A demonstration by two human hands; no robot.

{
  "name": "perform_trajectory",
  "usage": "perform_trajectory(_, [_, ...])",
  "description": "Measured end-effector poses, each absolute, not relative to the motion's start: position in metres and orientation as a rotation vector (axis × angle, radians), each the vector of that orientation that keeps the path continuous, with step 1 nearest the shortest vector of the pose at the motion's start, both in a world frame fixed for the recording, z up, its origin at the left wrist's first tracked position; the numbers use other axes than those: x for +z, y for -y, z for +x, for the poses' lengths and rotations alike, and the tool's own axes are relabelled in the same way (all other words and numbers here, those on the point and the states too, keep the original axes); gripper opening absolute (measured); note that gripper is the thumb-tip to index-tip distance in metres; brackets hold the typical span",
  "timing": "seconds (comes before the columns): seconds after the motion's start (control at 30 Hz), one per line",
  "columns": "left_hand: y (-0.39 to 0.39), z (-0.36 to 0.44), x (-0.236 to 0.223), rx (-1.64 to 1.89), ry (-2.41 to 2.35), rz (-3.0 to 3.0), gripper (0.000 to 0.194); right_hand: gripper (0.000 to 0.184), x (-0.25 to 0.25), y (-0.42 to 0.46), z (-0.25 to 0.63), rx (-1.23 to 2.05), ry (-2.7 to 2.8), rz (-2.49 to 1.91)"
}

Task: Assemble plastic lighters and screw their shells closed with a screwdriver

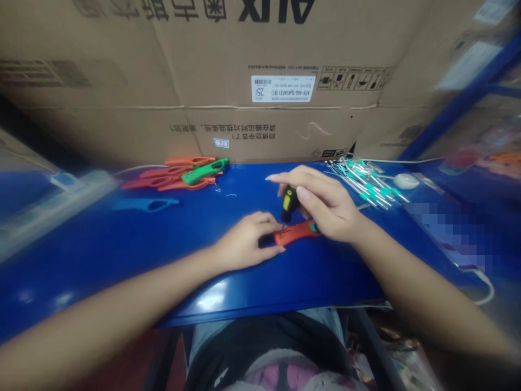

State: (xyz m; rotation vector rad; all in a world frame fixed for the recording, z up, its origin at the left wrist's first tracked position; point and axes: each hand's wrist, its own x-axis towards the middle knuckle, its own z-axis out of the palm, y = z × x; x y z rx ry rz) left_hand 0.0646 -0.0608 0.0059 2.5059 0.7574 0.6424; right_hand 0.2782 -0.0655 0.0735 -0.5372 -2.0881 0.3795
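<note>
In my right hand (325,203) is a short screwdriver (290,202) with a black and yellow handle, pinched between thumb and fingers and pointing down. Its tip meets the left part of an orange plastic handle piece (297,233) that lies on the blue table (228,217). A green bit shows near that piece's right end, partly under my right hand. My left hand (248,241) grips the left end of the orange piece between thumb and fingers. Exactly what the tip touches is too small to make out.
Behind on the left lie several red-orange handle pieces (175,176), a green one (207,171) and a blue one (146,204). Back right are metal rods with green parts (366,184) and a white rounded object (406,181). A large cardboard box (220,65) stands behind the table.
</note>
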Motion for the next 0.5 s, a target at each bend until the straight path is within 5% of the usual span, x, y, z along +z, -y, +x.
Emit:
perform_trajectory(0.1, [0.0606,0.0644,0.0051,0.634,-0.758,2.516,0.039,0.035,0.0720,0.0655,0.2789,0.683,2.101,-0.512])
perform_trajectory(0.3, [0.0600,0.0643,0.0037,0.657,-0.733,2.508,0.038,0.022,0.0756,0.0635,0.2793,0.302,2.059,-0.562])
perform_trajectory(0.5, [0.0597,0.0639,0.0006,0.630,-0.767,2.490,0.035,0.031,0.0758,0.0704,0.2755,0.653,2.119,-0.434])
